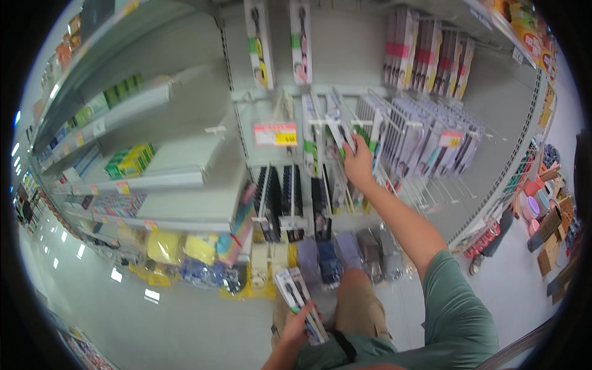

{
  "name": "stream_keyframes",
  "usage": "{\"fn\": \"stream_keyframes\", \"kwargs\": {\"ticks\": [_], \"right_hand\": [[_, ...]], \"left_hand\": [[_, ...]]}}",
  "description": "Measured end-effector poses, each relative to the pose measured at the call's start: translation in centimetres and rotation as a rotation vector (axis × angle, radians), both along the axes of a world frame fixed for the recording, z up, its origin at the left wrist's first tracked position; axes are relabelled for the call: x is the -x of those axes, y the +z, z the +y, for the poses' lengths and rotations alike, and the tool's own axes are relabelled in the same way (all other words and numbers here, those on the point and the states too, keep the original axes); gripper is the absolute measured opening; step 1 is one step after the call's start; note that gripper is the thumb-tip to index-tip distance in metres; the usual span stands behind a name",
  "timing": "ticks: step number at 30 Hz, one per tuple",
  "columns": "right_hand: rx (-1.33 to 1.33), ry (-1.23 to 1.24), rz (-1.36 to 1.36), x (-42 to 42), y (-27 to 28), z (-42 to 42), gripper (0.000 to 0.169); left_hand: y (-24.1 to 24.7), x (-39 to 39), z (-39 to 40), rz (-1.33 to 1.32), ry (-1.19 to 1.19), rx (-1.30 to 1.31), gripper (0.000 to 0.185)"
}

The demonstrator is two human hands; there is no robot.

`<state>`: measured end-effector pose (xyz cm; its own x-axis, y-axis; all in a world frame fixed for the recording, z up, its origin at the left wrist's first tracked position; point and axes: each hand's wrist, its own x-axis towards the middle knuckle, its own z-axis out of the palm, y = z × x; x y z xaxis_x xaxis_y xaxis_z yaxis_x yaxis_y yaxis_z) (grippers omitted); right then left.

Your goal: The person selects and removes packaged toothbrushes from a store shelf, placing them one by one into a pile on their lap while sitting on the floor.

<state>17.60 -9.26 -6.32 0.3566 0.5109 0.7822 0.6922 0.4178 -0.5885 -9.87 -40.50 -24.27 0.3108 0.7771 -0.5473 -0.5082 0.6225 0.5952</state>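
Reaching out to the display hooks, my right hand point(359, 163) grips a packaged toothbrush point(338, 126) by its lower part. The pack is tilted beside a hanging toothbrush pack point(311, 134); whether it is still on a hook I cannot tell. Low in front of my body, my left hand point(298, 326) holds toothbrush packs point(292, 287) with dark brushes showing through their fronts. My fingers cover part of them. Dense rows of hanging toothbrush packs point(411, 134) fill the hooks right of my right hand.
Bare metal hooks point(418, 192) jut out below the right-hand packs. A price sign point(276, 135) hangs at left. Dark packs point(267, 199) hang lower down, above bagged slippers point(329, 261) near the floor. Side shelves point(180, 178) hold yellow-green boxes point(130, 160). A person's leg point(499, 233) shows at right.
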Motion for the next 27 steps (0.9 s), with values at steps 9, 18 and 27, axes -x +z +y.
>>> {"fn": "stream_keyframes", "kwargs": {"ticks": [9,18,27], "right_hand": [[-0.098,0.051,-0.021,1.3,0.8,1.2,0.03],[-0.123,0.073,0.035,1.6,0.2,1.3,0.031],[-0.014,0.077,0.131,0.8,0.7,3.5,0.03]], "left_hand": [[1.1,0.8,-0.3,0.045,0.067,0.02,0.023],[2.1,-0.3,-0.4,0.06,0.005,-0.027,0.023],[2.6,1.0,0.8,0.068,0.06,-0.102,0.02]]}}
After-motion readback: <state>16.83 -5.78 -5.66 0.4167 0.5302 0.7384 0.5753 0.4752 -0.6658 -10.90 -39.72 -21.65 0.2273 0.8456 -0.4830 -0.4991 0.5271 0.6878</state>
